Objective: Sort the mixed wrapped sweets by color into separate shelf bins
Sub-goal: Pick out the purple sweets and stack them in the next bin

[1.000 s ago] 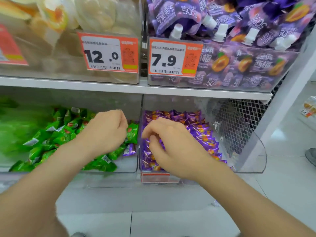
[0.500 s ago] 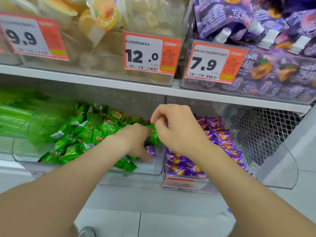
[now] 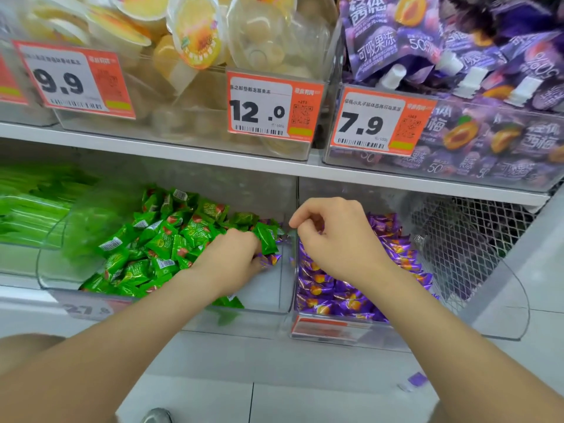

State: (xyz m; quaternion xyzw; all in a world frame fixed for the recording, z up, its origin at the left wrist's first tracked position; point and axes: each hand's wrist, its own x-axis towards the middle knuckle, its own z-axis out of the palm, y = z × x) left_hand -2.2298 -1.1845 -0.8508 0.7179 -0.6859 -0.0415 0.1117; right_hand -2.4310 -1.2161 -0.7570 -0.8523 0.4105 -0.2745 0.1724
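A clear bin point(image 3: 265, 300) on the lower shelf holds a heap of green wrapped sweets point(image 3: 171, 239). A few stray purple sweets point(image 3: 271, 259) lie at its right end. My left hand point(image 3: 232, 261) reaches into that corner, fingers curled down onto the stray purple sweets. The neighbouring clear bin point(image 3: 503, 300) holds purple wrapped sweets point(image 3: 341, 297). My right hand point(image 3: 338, 239) hovers over its left rear part, at the divider between the bins. Its fingers are curled and its thumb and forefinger are together. I see nothing held in it.
The upper shelf point(image 3: 213, 154) carries bins of yellow jelly cups and purple pouches, with price tags 9.9, 12.0 and 7.9. Green packets point(image 3: 27, 215) fill a bin at far left. Wire mesh point(image 3: 457, 239) closes the right end. A purple scrap point(image 3: 416, 378) lies on the floor tiles.
My right hand carried a green sweet from the purple bin to the green bin, let it go and drew back to the divider. My left hand pushed further right onto the stray purple sweets.
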